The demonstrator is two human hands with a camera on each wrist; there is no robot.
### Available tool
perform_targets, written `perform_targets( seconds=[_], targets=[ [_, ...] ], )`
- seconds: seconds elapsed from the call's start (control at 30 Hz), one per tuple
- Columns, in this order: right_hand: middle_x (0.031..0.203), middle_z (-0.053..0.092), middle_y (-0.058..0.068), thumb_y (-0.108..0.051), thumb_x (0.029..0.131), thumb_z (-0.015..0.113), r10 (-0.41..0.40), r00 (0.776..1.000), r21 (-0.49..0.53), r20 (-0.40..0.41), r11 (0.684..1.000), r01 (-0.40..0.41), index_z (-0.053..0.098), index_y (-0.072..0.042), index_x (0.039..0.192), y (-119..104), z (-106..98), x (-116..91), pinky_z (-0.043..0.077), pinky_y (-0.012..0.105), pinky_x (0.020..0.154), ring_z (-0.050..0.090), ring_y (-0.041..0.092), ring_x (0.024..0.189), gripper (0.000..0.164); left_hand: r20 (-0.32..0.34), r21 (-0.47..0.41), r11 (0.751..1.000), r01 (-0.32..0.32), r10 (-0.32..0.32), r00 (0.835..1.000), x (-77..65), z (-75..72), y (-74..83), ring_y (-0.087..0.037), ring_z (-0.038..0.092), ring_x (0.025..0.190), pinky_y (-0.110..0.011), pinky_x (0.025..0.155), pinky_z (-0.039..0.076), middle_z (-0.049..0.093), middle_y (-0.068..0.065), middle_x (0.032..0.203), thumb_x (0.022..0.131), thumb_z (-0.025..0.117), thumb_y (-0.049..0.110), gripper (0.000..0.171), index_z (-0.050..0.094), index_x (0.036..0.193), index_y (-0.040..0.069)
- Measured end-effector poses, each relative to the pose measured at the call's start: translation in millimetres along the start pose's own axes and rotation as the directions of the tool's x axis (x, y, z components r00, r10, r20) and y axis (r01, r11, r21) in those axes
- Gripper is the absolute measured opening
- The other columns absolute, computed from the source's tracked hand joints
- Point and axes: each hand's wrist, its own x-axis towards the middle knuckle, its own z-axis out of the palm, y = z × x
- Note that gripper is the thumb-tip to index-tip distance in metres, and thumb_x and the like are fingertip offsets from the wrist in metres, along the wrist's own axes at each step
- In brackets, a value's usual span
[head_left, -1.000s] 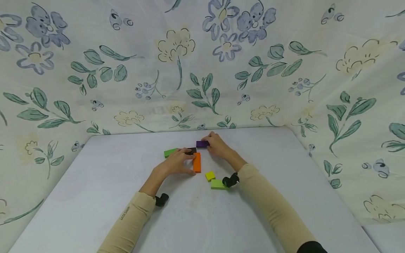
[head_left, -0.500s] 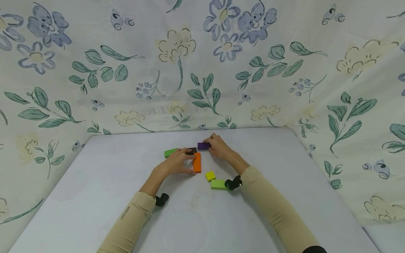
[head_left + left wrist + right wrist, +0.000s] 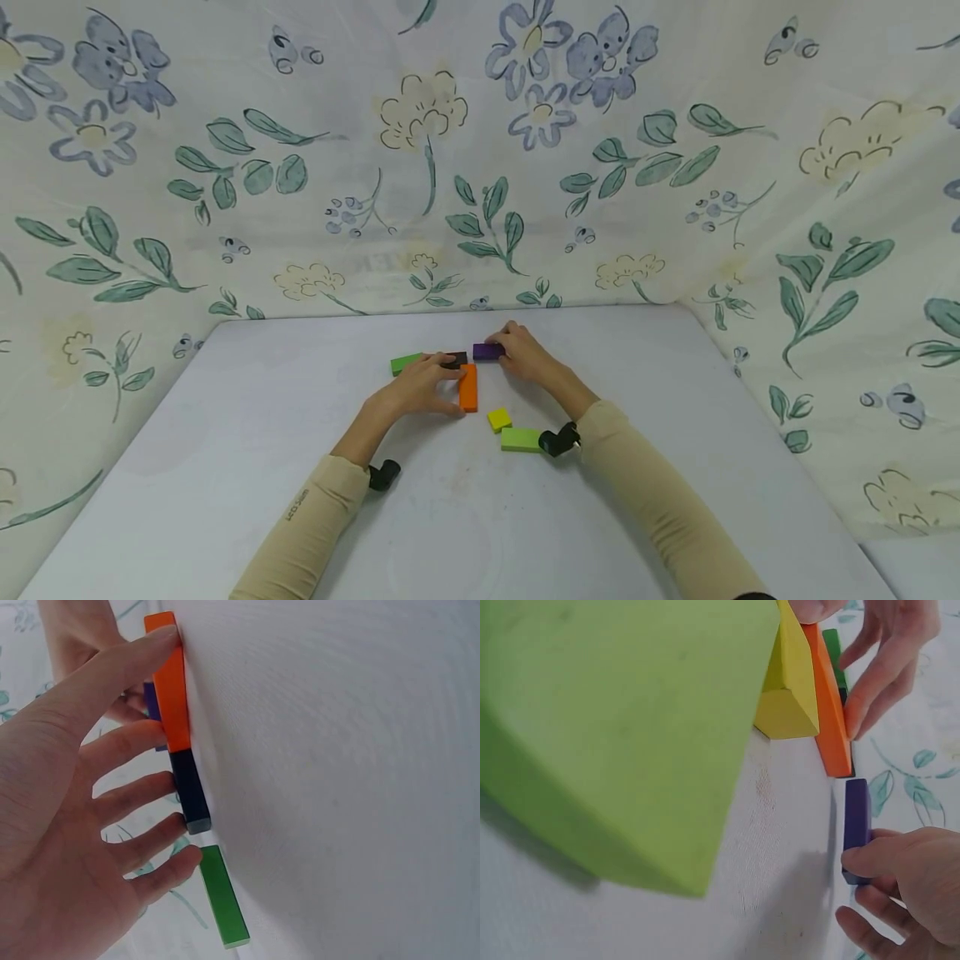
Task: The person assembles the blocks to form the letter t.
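My right hand (image 3: 527, 354) pinches a purple block (image 3: 486, 352) between thumb and fingers at the far part of the table. Left of it, my left hand (image 3: 417, 387) lies with fingers spread; its thumb and index finger touch an orange block (image 3: 468, 389), while the other fingertips are at a black block (image 3: 190, 791) and a green block (image 3: 223, 894). In the left wrist view the orange block's end meets the black one, and a small gap separates black from green. A narrow gap shows between the purple block and the black block (image 3: 457, 359).
A small yellow block (image 3: 499, 419) touches or nearly touches a light green block (image 3: 519, 440) nearer the person. The right wrist camera (image 3: 559, 439) overlaps the light green block's right end. Flowered cloth (image 3: 420, 167) hangs behind the white table (image 3: 225, 433).
My right hand has drawn the purple block slightly to the right and nearer the person, down to about the black block's row. My left hand has stayed in place.
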Motion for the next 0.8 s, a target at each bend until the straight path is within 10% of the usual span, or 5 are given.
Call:
perform_targets(
  seconds=[0.8],
  targets=[
    [0.127,0.054,0.016,-0.003,0.094,0.061,-0.002,1.000,0.001,0.022,1.000,0.002,0.062,-0.009,0.131,0.9,1.4,-6.4,0.044,0.038,0.107,0.051,0.028,0.115,0.037,0.001,-0.020,1.000,0.016,-0.016,1.000,-0.5,0.5,1.0,-0.041,0.040,0.139,-0.057,0.113,0.034,0.045,-0.015,0.151,0.076,0.081,0.047,0.070,0.062,0.134,0.014]
  ],
)
